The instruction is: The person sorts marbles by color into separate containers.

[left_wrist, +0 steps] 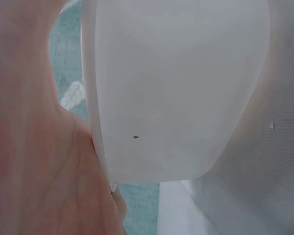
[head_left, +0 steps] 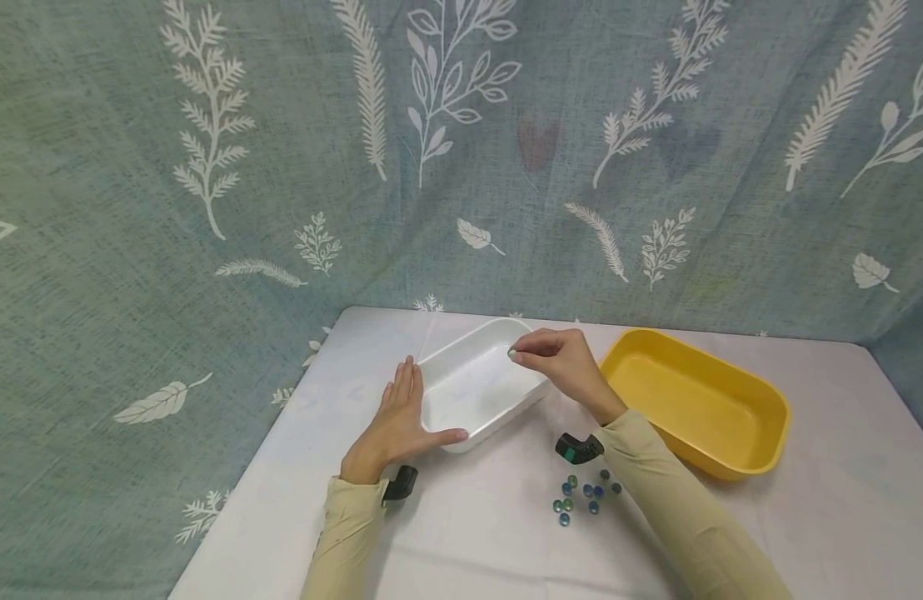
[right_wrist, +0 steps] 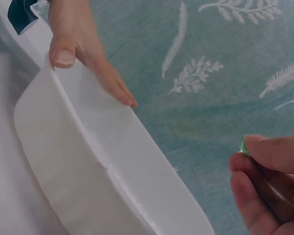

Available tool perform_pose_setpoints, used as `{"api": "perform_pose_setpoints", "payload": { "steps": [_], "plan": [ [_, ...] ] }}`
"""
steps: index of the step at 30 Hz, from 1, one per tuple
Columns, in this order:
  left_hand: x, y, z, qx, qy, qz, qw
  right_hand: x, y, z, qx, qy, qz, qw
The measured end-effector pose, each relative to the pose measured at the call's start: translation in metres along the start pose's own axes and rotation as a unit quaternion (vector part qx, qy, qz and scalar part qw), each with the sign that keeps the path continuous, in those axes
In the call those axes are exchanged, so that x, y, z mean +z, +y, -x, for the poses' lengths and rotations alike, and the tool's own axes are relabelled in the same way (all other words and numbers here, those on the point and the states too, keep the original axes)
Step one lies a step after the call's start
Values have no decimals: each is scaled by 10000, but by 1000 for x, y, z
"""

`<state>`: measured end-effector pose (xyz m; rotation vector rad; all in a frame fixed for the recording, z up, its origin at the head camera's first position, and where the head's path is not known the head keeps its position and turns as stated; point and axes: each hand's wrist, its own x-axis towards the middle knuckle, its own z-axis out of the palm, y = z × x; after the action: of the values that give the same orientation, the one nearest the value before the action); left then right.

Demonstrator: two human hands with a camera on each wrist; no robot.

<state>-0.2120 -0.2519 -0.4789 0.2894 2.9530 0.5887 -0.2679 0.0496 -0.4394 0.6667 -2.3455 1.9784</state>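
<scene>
A white rectangular tub (head_left: 476, 379) stands at an angle near the table's back edge. My left hand (head_left: 392, 425) rests against its near left end, fingers straight along the rim and thumb stretched along the front side. Over the tub's right end, my right hand (head_left: 570, 367) pinches a small green glass pebble (right_wrist: 244, 145) between thumb and fingertips. In the left wrist view the tub's outer wall (left_wrist: 181, 93) fills most of the picture, with the palm (left_wrist: 54, 161) against its rim. No pebbles show inside the tub in the head view.
Several blue and green glass pebbles (head_left: 568, 505) lie loose on the white table (head_left: 476, 533), left of the right forearm. A yellow tub (head_left: 765, 400) stands to the right, partly behind that forearm. A patterned green cloth (head_left: 461, 225) hangs behind the table.
</scene>
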Motion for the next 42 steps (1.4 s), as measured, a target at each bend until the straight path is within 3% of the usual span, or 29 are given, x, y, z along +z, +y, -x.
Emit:
{"api": "perform_pose_setpoints", "payload": {
  "steps": [15, 28, 42],
  "plan": [
    [-1, 3, 3, -76, -51, 75, 9999, 15, 19, -16, 237, -142, 66, 9996],
    [1, 0, 1, -22, 11, -12, 10000, 28, 35, -26, 751, -284, 171, 9966],
    [0, 2, -1, -24, 38, -63, 10000, 31, 37, -32, 1184, -314, 592, 9907]
  ]
}}
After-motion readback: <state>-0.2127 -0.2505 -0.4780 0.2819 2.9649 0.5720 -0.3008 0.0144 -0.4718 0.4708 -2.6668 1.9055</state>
